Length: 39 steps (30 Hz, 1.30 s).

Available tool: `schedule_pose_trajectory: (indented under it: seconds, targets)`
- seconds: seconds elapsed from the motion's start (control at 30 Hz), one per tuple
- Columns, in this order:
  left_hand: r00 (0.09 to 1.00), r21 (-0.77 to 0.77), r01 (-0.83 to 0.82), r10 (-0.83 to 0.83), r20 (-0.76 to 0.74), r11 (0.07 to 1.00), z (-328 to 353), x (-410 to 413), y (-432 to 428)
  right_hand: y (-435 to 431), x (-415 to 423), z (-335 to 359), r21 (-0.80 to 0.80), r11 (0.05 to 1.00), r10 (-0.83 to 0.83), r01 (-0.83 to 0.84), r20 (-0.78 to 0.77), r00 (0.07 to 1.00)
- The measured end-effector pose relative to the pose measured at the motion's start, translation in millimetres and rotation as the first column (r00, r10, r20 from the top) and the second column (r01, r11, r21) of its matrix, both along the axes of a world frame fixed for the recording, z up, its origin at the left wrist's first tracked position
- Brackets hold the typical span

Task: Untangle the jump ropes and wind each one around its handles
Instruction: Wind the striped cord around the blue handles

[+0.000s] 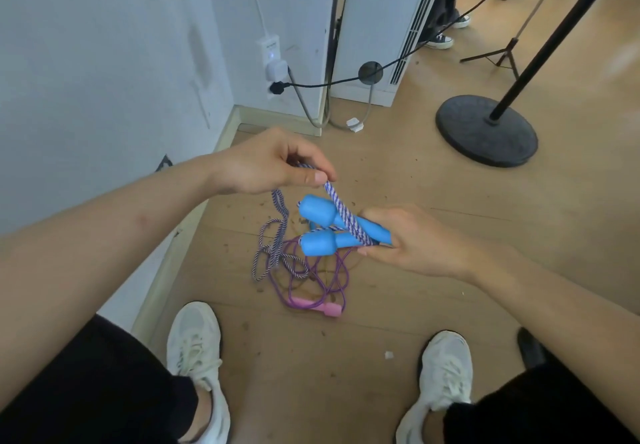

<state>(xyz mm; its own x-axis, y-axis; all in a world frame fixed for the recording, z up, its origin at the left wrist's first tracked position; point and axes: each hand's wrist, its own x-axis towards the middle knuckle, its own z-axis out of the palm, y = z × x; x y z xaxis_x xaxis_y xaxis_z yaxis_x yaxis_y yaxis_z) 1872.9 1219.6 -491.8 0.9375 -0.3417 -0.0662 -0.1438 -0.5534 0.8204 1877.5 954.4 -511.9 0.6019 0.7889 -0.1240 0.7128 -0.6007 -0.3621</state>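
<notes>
My right hand (412, 239) grips two blue handles (323, 230) side by side, their fat ends pointing left. A blue-and-white striped rope (341, 211) crosses over the handles and runs up to my left hand (273, 163), which pinches it between thumb and fingers. The rest of this rope hangs down to the wooden floor and lies looped there (273, 253). Tangled with it on the floor is a purple rope (332, 270) with pink handles (317, 306).
I stand in a corner: white wall at the left, baseboard (194, 222) along it. My white shoes (195, 343) flank the ropes. A black round stand base (486, 130) sits at the right. Cables and a wall plug (277, 74) are behind. Another person's shoes (441, 41) show far back.
</notes>
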Motion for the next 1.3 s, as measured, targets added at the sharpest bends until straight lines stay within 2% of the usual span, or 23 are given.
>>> schedule_pose_trajectory:
  seconds: [0.07,0.13,0.2,0.33,0.47,0.57,0.63,0.7,0.8,0.9,1.0,1.1,1.2,1.3]
  targets:
    - [1.000,-0.030,0.016,-0.017,-0.026,0.999,0,-2,3,-5,-2,9,0.066,0.998,-0.013,0.022,-0.129,0.992]
    - [0.999,-0.080,0.028,-0.031,-0.030,0.996,-1,-3,5,-8,-5,18,0.196,0.976,-0.030,0.098,-0.324,0.946]
    - [1.000,-0.150,-0.011,0.007,-0.030,0.989,-1,-5,6,-12,-4,24,0.297,0.933,-0.050,0.205,-0.457,0.888]
    - [0.991,-0.217,-0.133,0.124,-0.056,0.967,-6,-6,12,-17,-2,30,0.313,0.844,-0.086,0.436,-0.723,0.685]
    - [0.992,-0.106,-0.129,0.129,-0.009,0.986,-10,-11,6,-17,-2,31,0.331,0.777,-0.063,0.536,-0.806,0.589]
    - [0.996,0.042,-0.089,0.088,0.027,0.995,-16,-17,0,-18,7,22,0.344,0.616,-0.139,0.709,-0.838,0.528]
    - [0.999,0.116,-0.006,0.002,0.038,0.993,-19,-24,-6,-21,16,17,0.337,0.512,-0.214,0.790,-0.841,0.497]
    - [0.995,0.176,0.078,-0.087,0.047,0.981,-23,-31,-14,-25,25,11,0.347,0.447,-0.278,0.824,-0.822,0.497]
    - [0.991,0.193,0.129,-0.133,0.009,0.973,-22,-39,-25,-31,36,1,0.382,0.420,-0.403,0.823,-0.734,0.546]
    - [0.990,0.153,0.143,-0.142,-0.017,0.978,-15,-45,-32,-36,46,-11,0.461,0.504,-0.548,0.730,-0.482,0.683]
    - [0.995,0.111,0.103,-0.101,-0.016,0.988,-6,-45,-33,-41,53,-20,0.390,0.672,-0.564,0.629,-0.282,0.776]
    - [0.999,0.075,0.032,-0.034,0.020,0.997,0,-43,-32,-43,51,-30,0.239,0.822,-0.501,0.517,-0.126,0.856]
    - [0.994,0.063,-0.068,0.063,0.087,0.996,4,-40,-33,-38,46,-38,0.125,0.919,-0.381,0.375,0.026,0.924]
    - [0.977,0.050,-0.192,0.186,0.108,0.980,5,-33,-35,-30,37,-36,0.004,0.976,-0.216,0.216,0.018,0.976]
